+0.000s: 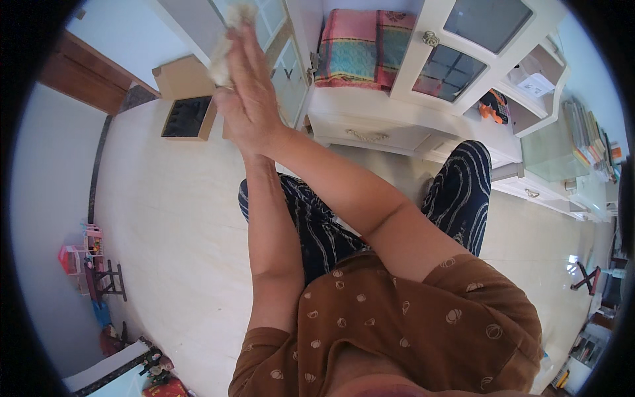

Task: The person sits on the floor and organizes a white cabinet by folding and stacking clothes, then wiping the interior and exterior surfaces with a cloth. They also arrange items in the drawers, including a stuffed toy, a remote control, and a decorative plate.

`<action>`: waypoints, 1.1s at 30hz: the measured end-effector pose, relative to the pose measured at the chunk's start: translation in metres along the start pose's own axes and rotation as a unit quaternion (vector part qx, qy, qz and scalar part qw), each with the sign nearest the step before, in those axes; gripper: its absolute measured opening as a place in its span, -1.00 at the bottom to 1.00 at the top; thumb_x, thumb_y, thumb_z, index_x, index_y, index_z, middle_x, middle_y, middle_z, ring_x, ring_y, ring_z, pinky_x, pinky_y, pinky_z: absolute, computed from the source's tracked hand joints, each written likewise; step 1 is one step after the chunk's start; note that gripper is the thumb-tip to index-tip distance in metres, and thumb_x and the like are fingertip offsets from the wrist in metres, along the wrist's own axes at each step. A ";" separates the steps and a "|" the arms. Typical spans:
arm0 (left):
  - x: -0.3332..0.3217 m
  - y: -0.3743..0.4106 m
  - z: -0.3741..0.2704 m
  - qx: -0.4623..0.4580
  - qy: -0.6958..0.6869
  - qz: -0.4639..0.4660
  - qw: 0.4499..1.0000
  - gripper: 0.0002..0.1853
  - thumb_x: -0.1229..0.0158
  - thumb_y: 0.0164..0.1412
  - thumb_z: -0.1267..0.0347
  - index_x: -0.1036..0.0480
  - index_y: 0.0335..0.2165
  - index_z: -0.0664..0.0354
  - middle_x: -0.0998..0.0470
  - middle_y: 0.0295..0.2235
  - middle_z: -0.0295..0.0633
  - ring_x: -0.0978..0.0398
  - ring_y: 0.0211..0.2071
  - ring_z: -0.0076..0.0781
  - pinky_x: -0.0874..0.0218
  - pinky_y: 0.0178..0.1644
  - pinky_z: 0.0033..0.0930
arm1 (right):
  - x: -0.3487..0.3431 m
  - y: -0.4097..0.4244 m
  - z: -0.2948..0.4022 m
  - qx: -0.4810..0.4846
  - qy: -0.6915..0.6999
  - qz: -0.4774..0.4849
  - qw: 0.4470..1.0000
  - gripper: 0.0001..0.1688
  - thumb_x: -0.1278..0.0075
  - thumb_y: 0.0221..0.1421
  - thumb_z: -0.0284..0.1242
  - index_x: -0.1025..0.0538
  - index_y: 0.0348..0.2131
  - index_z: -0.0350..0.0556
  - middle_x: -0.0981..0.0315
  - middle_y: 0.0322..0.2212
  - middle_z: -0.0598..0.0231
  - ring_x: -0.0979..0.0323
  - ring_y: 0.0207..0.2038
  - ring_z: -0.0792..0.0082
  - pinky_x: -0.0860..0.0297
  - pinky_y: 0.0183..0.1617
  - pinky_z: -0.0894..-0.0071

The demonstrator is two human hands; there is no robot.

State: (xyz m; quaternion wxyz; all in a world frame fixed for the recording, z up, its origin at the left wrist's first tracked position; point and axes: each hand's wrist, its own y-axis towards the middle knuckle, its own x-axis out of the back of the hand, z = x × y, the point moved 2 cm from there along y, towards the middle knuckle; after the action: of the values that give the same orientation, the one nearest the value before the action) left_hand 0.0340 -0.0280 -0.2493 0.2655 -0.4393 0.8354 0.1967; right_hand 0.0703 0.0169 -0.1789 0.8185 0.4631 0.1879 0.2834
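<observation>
My right hand (259,101) lies across my left hand (228,105) at upper left, with the wrists crossing. Fluffy cream material (220,64) shows beside and beyond the fingers, and seems pressed between the two hands. Blur keeps me from telling whether it is a cloth or a plush thing. The right fingers are stretched out along it. Most of the left hand is hidden behind the right, so its grip does not show. Just beyond the hands stands a glass-panelled cabinet door (289,74).
An opened cardboard box (204,124) with a black insert sits on the pale floor (173,223). A white cabinet (364,119) holds folded checked bedding (347,49), its door (421,64) ajar. Books (588,134) stand at right. Small stools (111,283) and toys (74,258) line the left wall.
</observation>
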 end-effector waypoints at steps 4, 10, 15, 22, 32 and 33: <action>-0.006 -0.007 0.000 -0.023 0.008 -0.013 1.000 -0.34 0.32 0.37 -0.07 -0.19 0.13 0.26 -0.35 0.04 -0.16 -0.28 0.08 -0.26 -0.08 0.18 -0.24 | 0.015 -0.078 -0.050 -0.182 -0.031 0.025 0.982 -0.07 0.10 0.10 -0.27 0.14 0.29 -0.24 0.41 0.31 -0.22 0.44 0.37 -0.16 0.27 0.38 0.10; -0.007 0.001 0.016 -0.068 0.022 -0.035 0.997 -0.35 0.32 0.37 -0.07 -0.11 0.18 0.17 -0.23 0.14 -0.19 -0.18 0.14 -0.26 -0.02 0.21 -0.23 | 0.031 -0.139 -0.154 -0.353 0.016 -0.001 0.935 -0.05 0.29 0.25 -0.03 0.24 0.29 -0.32 0.50 0.32 -0.21 0.49 0.38 -0.04 0.37 0.40 0.18; -0.008 0.000 0.017 -0.077 0.036 -0.059 0.995 -0.32 0.35 0.36 -0.11 -0.08 0.20 0.15 -0.20 0.15 -0.19 -0.15 0.16 -0.23 0.02 0.22 -0.21 | 0.034 -0.148 -0.168 -0.418 -0.026 0.005 0.908 -0.09 0.35 0.28 -0.03 0.22 0.29 -0.33 0.45 0.32 -0.20 0.47 0.38 0.01 0.36 0.40 0.24; -0.013 0.002 0.017 -0.085 0.048 -0.043 0.994 -0.30 0.39 0.37 -0.09 -0.01 0.24 0.17 -0.15 0.20 -0.15 -0.11 0.20 -0.20 0.07 0.25 -0.21 | 0.027 -0.204 -0.112 -0.463 0.022 0.024 0.886 -0.20 0.30 0.30 -0.20 0.16 0.28 -0.33 0.24 0.28 -0.17 0.19 0.32 0.01 0.15 0.33 0.31; -0.003 -0.024 0.012 -0.207 0.242 -0.157 0.935 -0.54 0.16 0.36 0.15 -0.25 0.03 0.29 -0.31 -0.05 -0.14 -0.32 -0.08 -0.28 -0.12 0.07 -0.25 | 0.052 -0.189 -0.078 -0.612 0.095 -0.010 0.785 -0.42 0.15 0.03 -0.61 -0.34 0.10 -0.20 -0.48 -0.29 0.17 -0.42 -0.28 0.43 -0.35 -0.16 0.48; -0.002 -0.036 0.008 -0.272 0.324 -0.175 0.889 -0.55 0.12 0.35 0.20 -0.23 0.03 0.34 -0.28 -0.05 -0.12 -0.30 -0.08 -0.28 -0.11 0.07 -0.23 | 0.062 -0.171 -0.074 -0.604 0.088 -0.019 0.792 -0.46 0.18 0.03 -0.62 -0.36 0.06 -0.24 -0.49 -0.24 0.13 -0.45 -0.22 0.37 -0.37 -0.12 0.44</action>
State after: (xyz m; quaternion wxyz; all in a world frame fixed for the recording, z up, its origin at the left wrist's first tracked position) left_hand 0.0671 -0.0416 -0.2574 -0.1198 -0.6730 0.6979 0.2136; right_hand 0.1253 0.0338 -0.3666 0.9166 -0.1568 0.0585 0.3631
